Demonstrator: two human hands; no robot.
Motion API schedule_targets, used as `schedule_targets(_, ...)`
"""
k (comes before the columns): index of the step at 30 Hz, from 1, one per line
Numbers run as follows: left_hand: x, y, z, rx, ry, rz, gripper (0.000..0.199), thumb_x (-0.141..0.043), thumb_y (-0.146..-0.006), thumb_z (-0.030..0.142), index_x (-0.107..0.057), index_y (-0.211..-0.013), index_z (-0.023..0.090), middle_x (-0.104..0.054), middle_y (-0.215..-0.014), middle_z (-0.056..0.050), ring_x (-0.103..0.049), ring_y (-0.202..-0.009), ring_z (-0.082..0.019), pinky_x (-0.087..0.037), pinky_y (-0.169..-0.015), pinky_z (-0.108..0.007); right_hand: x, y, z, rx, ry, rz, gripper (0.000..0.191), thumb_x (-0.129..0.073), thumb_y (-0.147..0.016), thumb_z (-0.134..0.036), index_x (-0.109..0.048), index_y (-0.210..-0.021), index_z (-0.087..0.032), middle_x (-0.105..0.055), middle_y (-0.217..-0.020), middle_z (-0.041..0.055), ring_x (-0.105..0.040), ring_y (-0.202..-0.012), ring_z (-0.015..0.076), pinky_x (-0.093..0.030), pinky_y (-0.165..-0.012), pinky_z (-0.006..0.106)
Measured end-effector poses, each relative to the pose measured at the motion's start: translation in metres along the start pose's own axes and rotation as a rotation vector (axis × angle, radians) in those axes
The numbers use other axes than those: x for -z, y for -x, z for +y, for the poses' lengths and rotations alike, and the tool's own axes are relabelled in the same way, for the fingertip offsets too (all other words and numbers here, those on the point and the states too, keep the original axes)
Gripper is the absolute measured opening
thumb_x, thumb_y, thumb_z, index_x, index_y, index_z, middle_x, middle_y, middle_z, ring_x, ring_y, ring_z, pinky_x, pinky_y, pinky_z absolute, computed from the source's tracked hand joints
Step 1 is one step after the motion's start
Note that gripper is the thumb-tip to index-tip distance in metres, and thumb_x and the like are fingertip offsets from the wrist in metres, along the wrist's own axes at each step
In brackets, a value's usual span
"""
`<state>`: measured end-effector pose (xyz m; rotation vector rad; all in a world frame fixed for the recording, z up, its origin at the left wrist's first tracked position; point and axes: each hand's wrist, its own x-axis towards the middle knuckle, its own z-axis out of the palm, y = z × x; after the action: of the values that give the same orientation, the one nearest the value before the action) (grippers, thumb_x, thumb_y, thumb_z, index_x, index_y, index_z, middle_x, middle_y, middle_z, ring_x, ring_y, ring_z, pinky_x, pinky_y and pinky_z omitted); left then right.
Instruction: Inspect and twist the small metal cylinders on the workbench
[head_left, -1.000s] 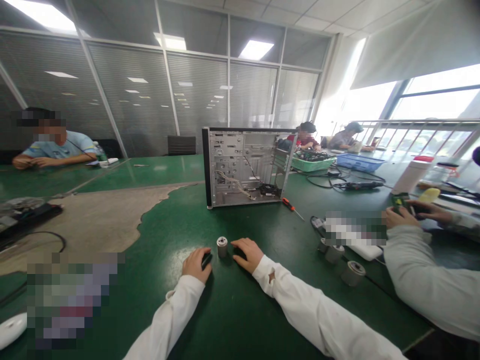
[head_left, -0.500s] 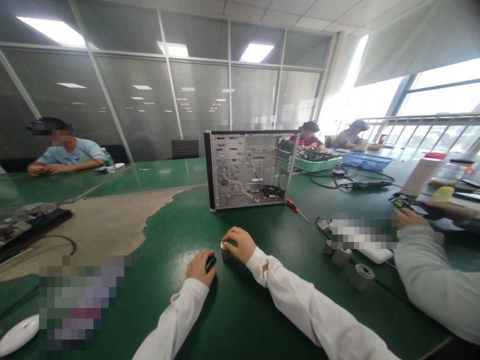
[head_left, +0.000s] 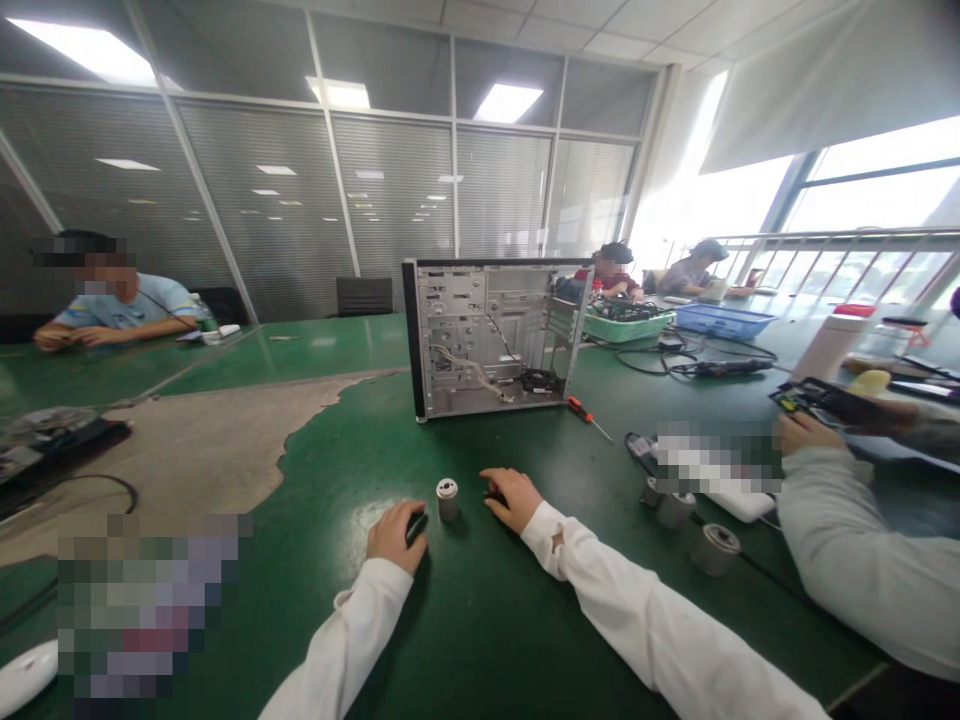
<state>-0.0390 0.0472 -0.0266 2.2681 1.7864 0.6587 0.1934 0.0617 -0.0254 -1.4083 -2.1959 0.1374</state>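
A small metal cylinder (head_left: 447,506) with holes in its top stands upright on the green table, between my two hands. My left hand (head_left: 395,536) rests just left of it, fingers curled around a small dark thing too hidden to name. To the cylinder's right, apart from it, is my right hand (head_left: 516,499); its index finger and thumb are spread, and a dark patch under them cannot be made out. Beyond both hands stands an open computer case (head_left: 491,340), with cables and a fan visible inside.
An orange-handled screwdriver (head_left: 581,410) lies beside the case. Several larger metal cylinders (head_left: 715,550) and a white power strip (head_left: 712,475) are on the right, near a co-worker's sleeve (head_left: 832,530). Green (head_left: 630,327) and blue baskets (head_left: 724,322) stand farther back. A bare brown patch (head_left: 210,430) marks the left.
My right hand has let go of the small metal cylinder and moved right, leaving it standing uncovered. My left hand has stayed nearly in place. The view has shifted slightly.
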Motion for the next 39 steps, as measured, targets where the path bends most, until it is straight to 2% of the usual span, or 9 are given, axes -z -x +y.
schedule_targets(2,0.0,0.0,0.0,-0.004,0.0,0.001,0.039,-0.051,-0.059,0.013,-0.052,-0.097,0.02,-0.056,-0.104,-0.003,-0.047,-0.1,-0.021,-0.035,-0.082,-0.034,0.003,0.007,0.007,-0.007,0.002,0.0,0.038,-0.051,-0.069,-0.02,-0.045,-0.106,-0.018,-0.055,-0.084,0.004,-0.047,-0.08,0.0168,-0.034,-0.069,0.029)
schedule_targets(9,-0.001,-0.001,-0.003,-0.023,-0.004,0.003,0.039,-0.05,-0.059,0.014,-0.052,-0.098,0.02,-0.056,-0.104,-0.003,-0.047,-0.1,-0.02,-0.035,-0.084,-0.033,0.009,0.019,0.031,0.004,-0.017,0.014,0.026,-0.049,-0.07,-0.021,-0.053,-0.095,-0.018,-0.054,-0.081,0.0042,-0.048,-0.076,0.0158,-0.037,-0.068,0.029)
schedule_targets(17,-0.002,-0.001,-0.003,-0.039,-0.006,0.002,0.037,-0.05,-0.06,0.015,-0.053,-0.097,0.02,-0.055,-0.104,-0.003,-0.046,-0.1,-0.02,-0.035,-0.083,-0.034,0.008,0.019,0.031,0.015,-0.007,0.033,0.02,-0.049,-0.07,-0.02,-0.056,-0.089,-0.019,-0.054,-0.085,0.0048,-0.049,-0.08,0.0162,-0.038,-0.07,0.031)
schedule_targets(20,-0.003,-0.001,-0.004,-0.044,-0.01,0.0,0.037,-0.05,-0.061,0.016,-0.053,-0.097,0.02,-0.055,-0.104,-0.003,-0.046,-0.1,-0.02,-0.036,-0.083,-0.034,0.012,0.019,0.02,0.022,-0.02,0.086,0.024,-0.047,-0.071,-0.02,-0.054,-0.094,-0.019,-0.055,-0.089,0.006,-0.049,-0.083,0.0174,-0.038,-0.072,0.032)
schedule_targets(24,-0.001,-0.002,-0.006,-0.048,-0.005,-0.043,0.037,-0.049,-0.062,0.018,-0.052,-0.099,0.021,-0.054,-0.107,-0.004,-0.045,-0.102,-0.021,-0.035,-0.084,-0.034,0.011,0.013,-0.015,0.092,-0.08,0.185,0.035,-0.047,-0.073,-0.024,-0.045,-0.107,-0.018,-0.052,-0.102,0.0076,-0.045,-0.094,0.0196,-0.036,-0.079,0.034)
schedule_targets(29,-0.001,-0.002,-0.005,-0.062,-0.012,-0.031,0.037,-0.05,-0.061,0.018,-0.052,-0.098,0.021,-0.054,-0.105,-0.003,-0.046,-0.101,-0.021,-0.035,-0.084,-0.034,-0.009,-0.01,-0.061,0.126,-0.119,0.19,0.054,-0.051,-0.071,-0.03,-0.033,-0.119,-0.014,-0.048,-0.112,0.0111,-0.042,-0.101,0.0216,-0.034,-0.083,0.036)
schedule_targets(33,-0.004,-0.002,-0.004,-0.061,-0.022,0.002,0.036,-0.051,-0.06,0.017,-0.053,-0.096,0.02,-0.056,-0.103,-0.003,-0.047,-0.098,-0.021,-0.036,-0.082,-0.033,-0.021,-0.021,-0.072,0.082,-0.17,0.201,0.049,-0.05,-0.071,-0.025,-0.035,-0.117,-0.013,-0.052,-0.105,0.0101,-0.046,-0.096,0.0201,-0.036,-0.081,0.035)
schedule_targets(36,-0.004,-0.001,-0.003,-0.056,-0.024,0.009,0.036,-0.051,-0.061,0.018,-0.053,-0.096,0.021,-0.055,-0.103,-0.003,-0.047,-0.099,-0.021,-0.036,-0.081,-0.033,-0.015,-0.004,-0.069,0.108,-0.206,0.198,0.05,-0.051,-0.07,-0.026,-0.036,-0.116,-0.014,-0.053,-0.105,0.0089,-0.048,-0.094,0.0195,-0.036,-0.081,0.034)
schedule_targets(39,-0.002,-0.001,-0.002,-0.056,-0.035,0.004,0.035,-0.05,-0.062,0.018,-0.053,-0.096,0.022,-0.055,-0.104,-0.003,-0.047,-0.098,-0.02,-0.036,-0.081,-0.033,0.007,0.035,-0.064,0.111,-0.245,0.159,0.05,-0.051,-0.071,-0.027,-0.035,-0.117,-0.017,-0.053,-0.105,0.0077,-0.049,-0.094,0.0185,-0.038,-0.082,0.033)
